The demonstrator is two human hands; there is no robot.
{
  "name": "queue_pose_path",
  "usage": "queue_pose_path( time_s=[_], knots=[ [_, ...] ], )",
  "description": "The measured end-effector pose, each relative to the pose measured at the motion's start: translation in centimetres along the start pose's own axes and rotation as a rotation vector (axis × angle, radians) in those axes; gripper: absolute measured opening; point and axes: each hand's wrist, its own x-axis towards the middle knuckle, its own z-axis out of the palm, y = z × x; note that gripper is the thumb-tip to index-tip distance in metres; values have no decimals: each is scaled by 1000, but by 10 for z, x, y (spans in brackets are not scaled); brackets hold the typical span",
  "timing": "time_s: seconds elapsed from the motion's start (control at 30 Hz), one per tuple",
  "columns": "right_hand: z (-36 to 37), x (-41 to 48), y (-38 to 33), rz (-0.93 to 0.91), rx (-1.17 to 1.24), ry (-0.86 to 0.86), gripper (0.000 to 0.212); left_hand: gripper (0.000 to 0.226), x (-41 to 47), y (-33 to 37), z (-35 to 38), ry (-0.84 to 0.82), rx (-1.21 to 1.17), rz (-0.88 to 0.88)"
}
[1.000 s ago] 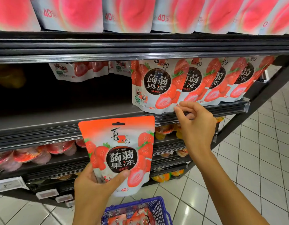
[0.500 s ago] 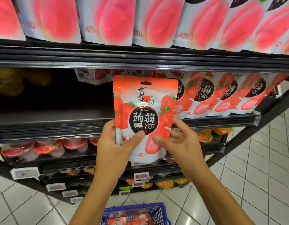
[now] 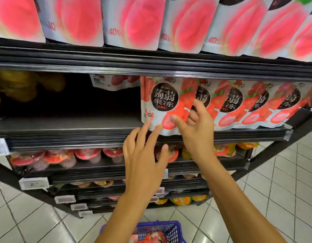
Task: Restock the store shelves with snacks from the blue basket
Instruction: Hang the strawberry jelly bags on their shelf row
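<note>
A strawberry jelly pouch (image 3: 163,99), red and white with a black round label, stands on the middle shelf (image 3: 64,128) at the left end of a row of matching pouches (image 3: 242,104). My right hand (image 3: 198,132) pinches its lower right edge, thumb on the front and fingers tucked behind, between it and the neighbouring pouch. My left hand (image 3: 143,162) is spread below it, two straight fingertips touching its bottom edge. The blue basket (image 3: 171,228) sits on the floor at the bottom, with red pouches inside, partly hidden by my arms.
Left of the pouch the middle shelf is dark and bare, with one pouch (image 3: 114,81) lying far back. Pink peach pouches (image 3: 134,21) fill the top shelf. Jelly cups (image 3: 60,156) line the lower shelves. White tiled floor (image 3: 283,181) lies to the right.
Both hands lifted the pouch from in front of the shelf edge and set it into the row's left end. My left hand let go and now only touches its bottom.
</note>
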Motion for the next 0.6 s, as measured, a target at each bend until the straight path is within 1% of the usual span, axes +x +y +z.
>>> queue_pose_path(
  time_s=[0.07,0.13,0.2,0.27,0.3,0.37,0.47,0.6],
  knots=[
    [-4,-4,4,-17,-65,-26,35,54,-2,-1,4,-14,40,-4],
    [-11,-9,7,-35,-205,-44,29,56,-4,-4,8,-26,75,3],
    [-18,-16,10,-40,-374,3,27,58,-4,-8,10,-30,92,7],
    [-22,-20,14,5,-539,58,21,59,-5,-10,11,-24,104,7],
    [-22,-21,16,43,-582,73,18,59,-5,-10,12,-20,111,5],
    [-20,-21,19,93,-594,102,16,59,-5,-8,12,-16,138,0],
    [-13,-17,21,118,-558,145,16,59,-3,-6,13,-7,200,-12],
    [-1,-15,23,133,-535,131,18,62,0,-12,14,-1,243,-43]
  ],
)
